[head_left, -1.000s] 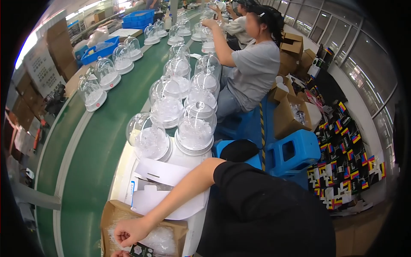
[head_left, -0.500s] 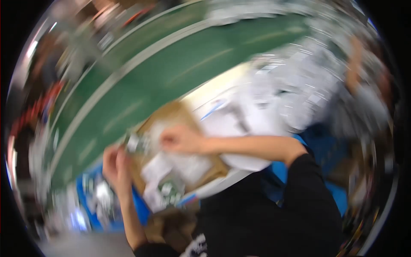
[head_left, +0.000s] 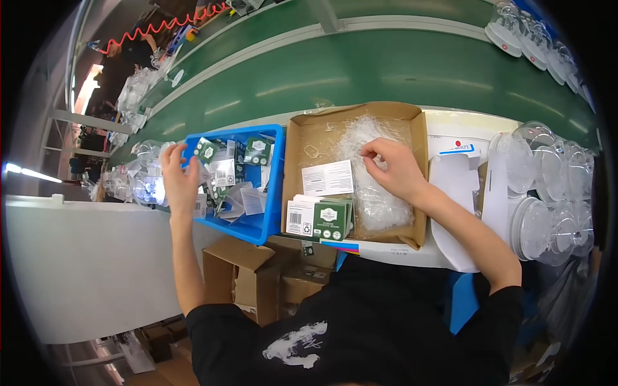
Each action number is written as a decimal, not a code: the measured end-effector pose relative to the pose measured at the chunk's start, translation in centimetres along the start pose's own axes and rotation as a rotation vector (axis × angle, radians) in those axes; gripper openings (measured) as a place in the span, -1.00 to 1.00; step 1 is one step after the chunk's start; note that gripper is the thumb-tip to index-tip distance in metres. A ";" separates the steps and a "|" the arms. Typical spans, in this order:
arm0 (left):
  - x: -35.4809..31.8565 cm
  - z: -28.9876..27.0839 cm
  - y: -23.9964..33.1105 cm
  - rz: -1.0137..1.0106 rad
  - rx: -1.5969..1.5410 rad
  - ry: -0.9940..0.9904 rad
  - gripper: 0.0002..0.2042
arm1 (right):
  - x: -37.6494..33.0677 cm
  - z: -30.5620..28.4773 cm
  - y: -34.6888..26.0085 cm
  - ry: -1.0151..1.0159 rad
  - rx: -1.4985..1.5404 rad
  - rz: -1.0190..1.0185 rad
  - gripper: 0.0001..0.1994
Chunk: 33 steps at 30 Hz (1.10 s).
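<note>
Left hand (head_left: 180,179) at bin (head_left: 277,183) edge, right hand (head_left: 394,168) over tray (head_left: 418,132), room between

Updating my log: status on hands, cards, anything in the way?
Left hand open at left edge of blue bin. Right hand over cardboard tray, grip unclear. Green cards in both. Clear domes near right forearm.

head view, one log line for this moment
left hand: near blue rectangular plastic bin | right hand: over clear plastic in brown rectangular cardboard tray
</note>
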<state>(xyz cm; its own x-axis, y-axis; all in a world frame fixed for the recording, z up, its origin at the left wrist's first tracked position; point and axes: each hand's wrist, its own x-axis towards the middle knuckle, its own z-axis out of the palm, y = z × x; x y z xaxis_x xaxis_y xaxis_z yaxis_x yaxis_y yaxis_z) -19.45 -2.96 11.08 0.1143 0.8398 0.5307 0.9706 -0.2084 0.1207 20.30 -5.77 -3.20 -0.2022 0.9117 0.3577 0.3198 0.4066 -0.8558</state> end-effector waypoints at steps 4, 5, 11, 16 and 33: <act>0.4 3.4 7.2 0.033 -0.392 -0.275 -0.73 | -0.3 -0.5 0.3 -0.017 -0.226 -0.185 -0.81; 0.2 4.2 8.6 0.108 -0.443 -0.363 -0.74 | -0.2 -0.2 0.4 -0.095 -0.213 -0.158 -0.75; 0.1 9.7 16.5 0.416 -0.520 -0.899 -0.69 | 0.0 0.2 -0.1 -0.079 -0.418 -0.246 -0.62; 0.1 13.4 15.5 0.397 -0.361 -0.851 -0.65 | 0.1 0.7 0.0 -0.010 -0.524 -0.153 -0.52; 2.1 11.8 12.5 0.174 -0.906 -1.133 -0.86 | 1.2 -1.1 -0.2 0.122 0.173 0.272 -0.91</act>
<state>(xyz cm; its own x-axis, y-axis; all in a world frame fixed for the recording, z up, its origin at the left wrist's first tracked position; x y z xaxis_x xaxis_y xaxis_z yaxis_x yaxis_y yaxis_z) -4.61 2.07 3.79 0.7317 0.6191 -0.2853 0.5134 -0.2250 0.8281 21.00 -4.72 -2.20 -0.0155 0.9899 0.1407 0.1828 0.1412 -0.9730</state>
